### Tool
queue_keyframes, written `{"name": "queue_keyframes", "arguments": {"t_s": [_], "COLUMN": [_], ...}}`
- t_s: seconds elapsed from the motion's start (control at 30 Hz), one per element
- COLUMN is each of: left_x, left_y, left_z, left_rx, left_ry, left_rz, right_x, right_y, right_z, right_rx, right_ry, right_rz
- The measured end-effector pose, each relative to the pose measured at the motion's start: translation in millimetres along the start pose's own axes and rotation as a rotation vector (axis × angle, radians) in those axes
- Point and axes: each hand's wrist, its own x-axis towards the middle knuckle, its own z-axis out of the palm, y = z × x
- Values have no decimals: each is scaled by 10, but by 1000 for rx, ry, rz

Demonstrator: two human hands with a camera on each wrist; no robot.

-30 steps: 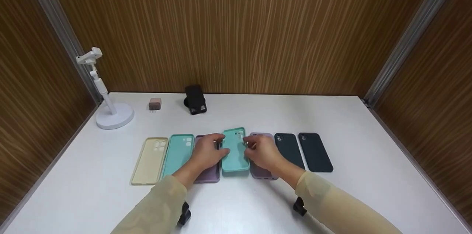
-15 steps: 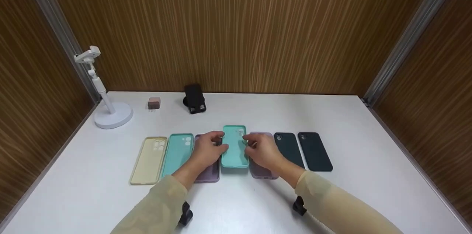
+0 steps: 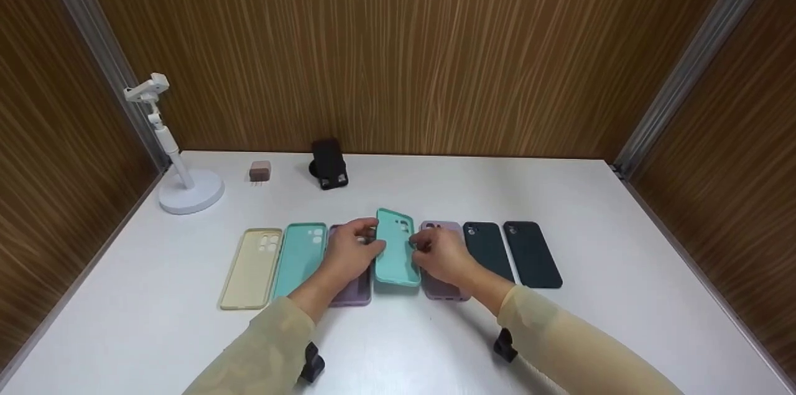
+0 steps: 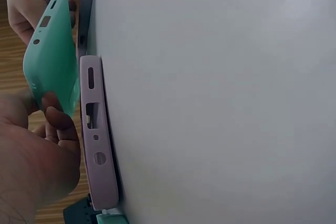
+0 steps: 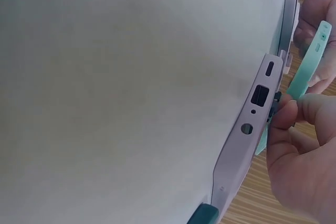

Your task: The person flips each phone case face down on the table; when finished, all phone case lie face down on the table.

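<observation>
Teal case point(image 3: 396, 249) newly tilted, long axis toward wall

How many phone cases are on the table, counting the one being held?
7. In a row from the left: cream case, teal case, purple case under the left hand, held teal case, purple case under the right hand, two dark cases. None seems hidden.

Your two forearms reach forward over the table and angle inward. Your left hand point(image 3: 348, 255) and right hand point(image 3: 440, 255) sit close together, fingers curled, each pinching one side of the same thing.
</observation>
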Motion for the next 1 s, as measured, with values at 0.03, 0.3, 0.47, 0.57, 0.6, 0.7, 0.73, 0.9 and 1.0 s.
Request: {"name": "queue_keyframes", "arguments": {"t_s": [0.03,0.3,0.47,0.57,0.6,0.7,0.73,0.9,1.0], "left_x": [-7,-53,-55,-67,-73,-94,-97,-112,-123], "left_y": [7,49,44,48,49,62,64,67,71], "left_z": [0,-6,-1,2,3,2,4,5,0], "left_rx": [-4,-56,-110,-130,-132,-127,-123,-128,-137], "left_ry": [-1,1,-7,-13,-17,-32,-38,-52,-54], "left_rz": [-2,-8,4,16,18,8,6,18,34], "right_x": [-1,-9,-6,-2,-2,-5,-6,10,31], "right_y": [1,-10,-20,-31,-35,-49,-52,-47,-34], "right_z": [3,15,23,28,30,30,27,-6,-40], "right_rx": [-7,-21,-32,-29,-30,-25,-21,91,213], "right_ry": [-4,-23,-36,-41,-41,-45,-48,-94,-132], "right_rz": [-1,-35,-43,-47,-55,-67,-70,-21,37]}}
